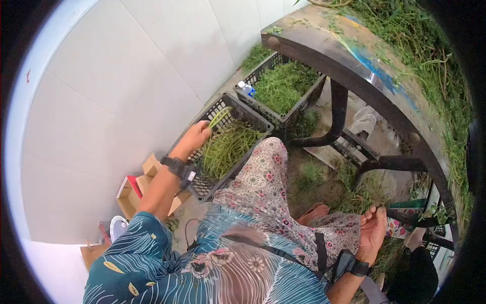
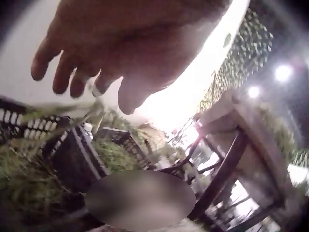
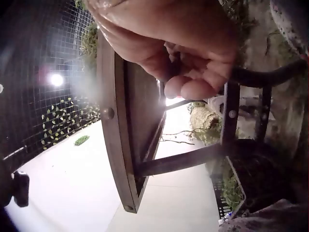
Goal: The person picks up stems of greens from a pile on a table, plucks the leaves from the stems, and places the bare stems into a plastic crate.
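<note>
My left hand (image 1: 198,136) reaches over the near black crate (image 1: 260,119), which holds a heap of thin green bean pods (image 1: 230,147). A few longer green pods (image 1: 220,117) show right at its fingertips, above the crate's far corner. In the left wrist view the fingers (image 2: 63,79) are extended and spread, with blurred green strands just below them. My right hand (image 1: 373,229) is beside my right knee, its fingers curled in and the thumb close to the fingertips. Nothing shows in its grasp in the right wrist view.
Another black crate (image 1: 293,119) with leafy greens and a bottle (image 1: 246,88) stands behind. A round-edged table (image 1: 329,40) heaped with green plants (image 1: 430,55) is at right, on dark metal legs (image 1: 338,111). Cardboard boxes (image 1: 129,195) lie by the white wall (image 1: 126,91).
</note>
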### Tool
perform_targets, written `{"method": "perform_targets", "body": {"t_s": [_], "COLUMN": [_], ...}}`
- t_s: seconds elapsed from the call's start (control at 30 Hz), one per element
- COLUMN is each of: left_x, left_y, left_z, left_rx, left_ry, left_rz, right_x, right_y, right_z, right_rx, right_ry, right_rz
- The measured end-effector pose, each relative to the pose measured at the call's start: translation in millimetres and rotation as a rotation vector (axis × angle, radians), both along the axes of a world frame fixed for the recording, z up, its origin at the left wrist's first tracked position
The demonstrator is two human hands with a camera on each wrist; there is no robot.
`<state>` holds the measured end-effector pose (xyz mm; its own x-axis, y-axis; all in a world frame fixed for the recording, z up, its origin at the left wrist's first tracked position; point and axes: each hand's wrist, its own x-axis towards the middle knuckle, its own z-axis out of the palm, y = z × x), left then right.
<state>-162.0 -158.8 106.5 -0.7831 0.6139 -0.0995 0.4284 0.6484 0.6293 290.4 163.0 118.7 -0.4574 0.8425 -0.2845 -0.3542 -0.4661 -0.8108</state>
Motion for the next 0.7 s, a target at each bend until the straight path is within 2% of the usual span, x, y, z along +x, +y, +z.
{"method": "perform_targets", "body": {"t_s": [0.03,0.1,0.17,0.23,0.33,0.47,0.5,0.6,0.7], "left_x": [-1.7,2.4,-0.6,14.3,41.2,88.2,104.9,127.5,144.9], "left_y": [-5.2,-7.9,6.6,36.4,89.3,153.5,162.6,180.9,190.0], "left_z": [-6.1,-13.0,-6.2,11.0,33.1,72.4,87.3,89.3,81.0], "left_rx": [-0.089,0.073,0.122,0.089,0.168,0.201,0.231,0.168,0.078], "left_ry": [0.265,0.24,-0.026,-0.202,-0.274,-0.133,-0.26,-0.206,-0.129], "left_rz": [-0.035,-0.028,-0.15,-0.216,-0.409,-0.685,-0.699,-0.86,-0.95], "right_x": [-2.3,-5.4,-9.9,-18.2,-27.6,-27.7,-26.9,-25.2,-17.6], "right_y": [-1.5,-5.3,-6.3,-7.8,-4.7,5.7,11.0,24.2,43.9], "right_z": [0.7,5.0,13.7,43.7,87.1,139.6,149.2,173.5,181.9], "right_rx": [-0.033,-0.059,0.017,0.072,0.273,0.543,0.594,0.72,0.898], "right_ry": [-0.044,-0.115,-0.128,-0.274,-0.372,-0.462,-0.475,-0.489,-0.632], "right_rz": [0.004,-0.045,0.011,0.03,0.099,0.061,0.047,-0.002,-0.08]}}
